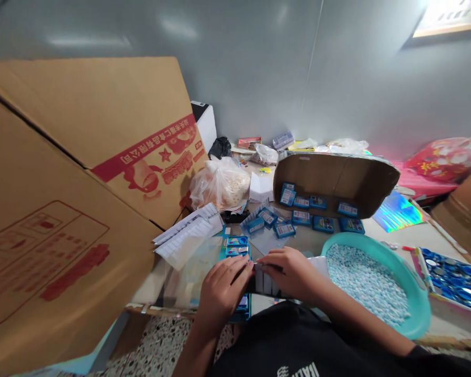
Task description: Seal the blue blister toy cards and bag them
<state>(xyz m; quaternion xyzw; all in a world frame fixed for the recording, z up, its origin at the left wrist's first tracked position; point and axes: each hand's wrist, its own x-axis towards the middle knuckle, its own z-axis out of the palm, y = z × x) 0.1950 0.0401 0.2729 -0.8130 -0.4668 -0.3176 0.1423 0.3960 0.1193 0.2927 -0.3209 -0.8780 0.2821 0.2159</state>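
At the table's front edge, my left hand (225, 283) is closed over a row of small blue boxes (236, 242), fingertips together. Whatever its fingers pinch is too small or hidden to name. Close beside it, my right hand (286, 266) grips a sheet of white strip labels (267, 284) between thumb and fingers. The tips of both hands nearly meet above the boxes. Part of the row lies under my left hand and wrist.
A large carton (141, 120) rises at left, with loose label sheets (190, 233) beside it. Blue boxes lie around an open cardboard box (333, 180). To the right are a turquoise basin (419, 309) of small pale pieces and a tray (451, 301) of blue round items.
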